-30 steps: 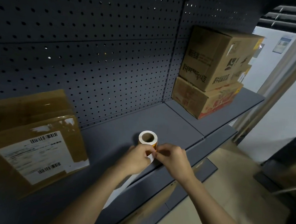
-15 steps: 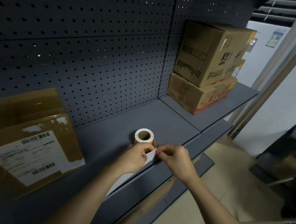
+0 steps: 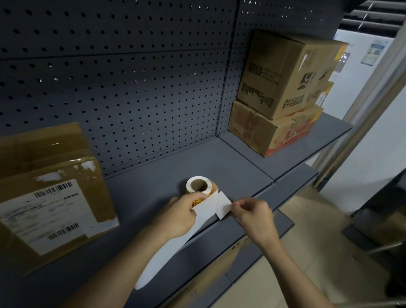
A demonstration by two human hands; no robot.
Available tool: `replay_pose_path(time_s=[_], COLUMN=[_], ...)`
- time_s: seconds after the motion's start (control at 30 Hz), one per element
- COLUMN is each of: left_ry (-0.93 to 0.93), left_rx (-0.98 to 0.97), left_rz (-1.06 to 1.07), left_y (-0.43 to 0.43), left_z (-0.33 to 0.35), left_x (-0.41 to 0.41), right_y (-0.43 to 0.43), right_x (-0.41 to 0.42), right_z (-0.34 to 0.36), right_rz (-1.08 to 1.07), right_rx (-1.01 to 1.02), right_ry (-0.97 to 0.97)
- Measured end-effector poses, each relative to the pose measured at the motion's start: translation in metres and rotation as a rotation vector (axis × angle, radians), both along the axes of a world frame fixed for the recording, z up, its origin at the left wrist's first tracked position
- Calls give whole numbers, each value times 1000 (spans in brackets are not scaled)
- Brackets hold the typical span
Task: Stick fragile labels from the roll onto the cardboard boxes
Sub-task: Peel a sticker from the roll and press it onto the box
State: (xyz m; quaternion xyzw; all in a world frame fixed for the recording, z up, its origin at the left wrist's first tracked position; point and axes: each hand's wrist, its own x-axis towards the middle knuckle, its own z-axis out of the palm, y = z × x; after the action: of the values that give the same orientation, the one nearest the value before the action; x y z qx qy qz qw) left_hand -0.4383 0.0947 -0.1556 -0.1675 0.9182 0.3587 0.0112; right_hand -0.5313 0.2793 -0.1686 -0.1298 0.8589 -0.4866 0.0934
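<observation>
Label roll (image 3: 198, 186) stands on end on the grey shelf (image 3: 148, 164), centre of frame, just above both hands; cardboard core faces up, orange print shows on its side.

L hand (image 3: 178, 214), lower centre, has fingers curled round the near side of the roll and grips the white backing strip (image 3: 166, 247) against it w/ the thumb. Strip runs from the roll down past the L wrist and hangs over the shelf's front edge toward bottom centre.

R hand (image 3: 252, 217), just right of the roll, pinches the right edge of a label (image 3: 223, 204) betw. thumb & forefinger; other fingers loosely curled. Label shows its white side, tilted, left edge meeting the strip.

Cardboard boxes: one flat box (image 3: 37, 202) leans at the left edge of frame against the pegboard (image 3: 106, 75), w/ a white barcode shipping sticker on its face. Two more stacked at upper right on the same shelf level: top box (image 3: 287, 73) w/ dark print, on a lower box (image 3: 266, 131) w/ red print. Both stacks well apart from the hands.
</observation>
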Motion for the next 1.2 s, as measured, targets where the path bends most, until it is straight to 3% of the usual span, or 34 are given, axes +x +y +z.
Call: replay_pose_path(time_s=[0.27,0.43,0.57,0.77,1.07,1.2], left_ry=[13,201,433,521,633,646], left_rx=[-31,-14,199,480,226,227], left_rz=[65,124,166,235,400,484], left_y=[-10,-8,0,0,-33,-43], left_z=[3,14,35,58,61,69], left_x=[11,21,32,53,101,122], right_y=[8,-1,-20,-53,-86,-100], right_x=[-1,20,49,77,97,102], right_z=[8,30,49,52,53,54], right_rz=[-106,-94,-10,271,476,415], right_rx=[-96,-193,-225,-104,-140,-278], right_ry=[7,126,289,636,739,589])
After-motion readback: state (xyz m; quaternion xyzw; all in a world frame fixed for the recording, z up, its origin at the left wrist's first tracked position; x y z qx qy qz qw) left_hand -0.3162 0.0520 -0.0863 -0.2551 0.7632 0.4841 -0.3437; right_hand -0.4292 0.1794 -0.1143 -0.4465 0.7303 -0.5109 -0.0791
